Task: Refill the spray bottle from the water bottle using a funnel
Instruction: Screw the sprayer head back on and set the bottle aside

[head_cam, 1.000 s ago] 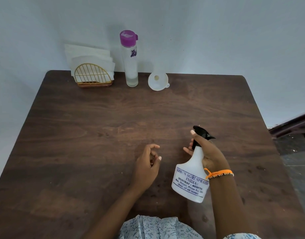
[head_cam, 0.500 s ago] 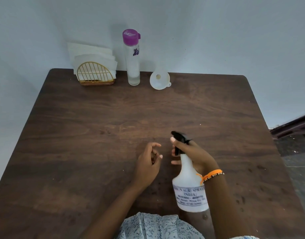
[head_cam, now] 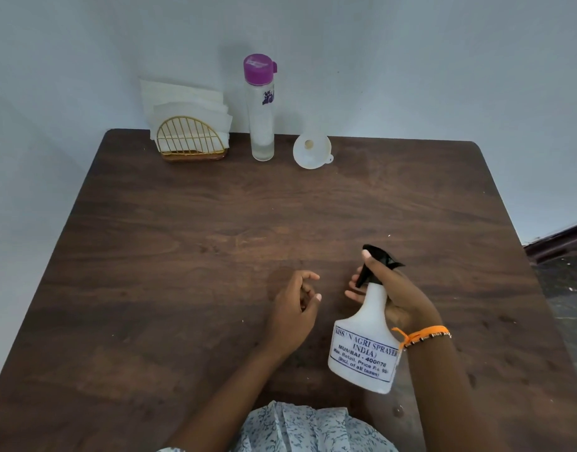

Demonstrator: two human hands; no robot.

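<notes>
A dark tabletop point(head_cam: 215, 239) against a pale wall; water bottle point(head_cam: 260, 109) and funnel point(head_cam: 312, 151) are left at its far edge. The sprayer point(head_cam: 367, 337) is gripped at the neck by the right hand point(head_cam: 398, 298) — tilted, so a slip is possible; half a second ago it was held upright. The left hand point(head_cam: 293, 308) is loosely curled, empty

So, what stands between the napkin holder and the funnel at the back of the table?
The head view shows only the water bottle, upright with its purple cap on, between the napkin holder and the funnel.
</notes>
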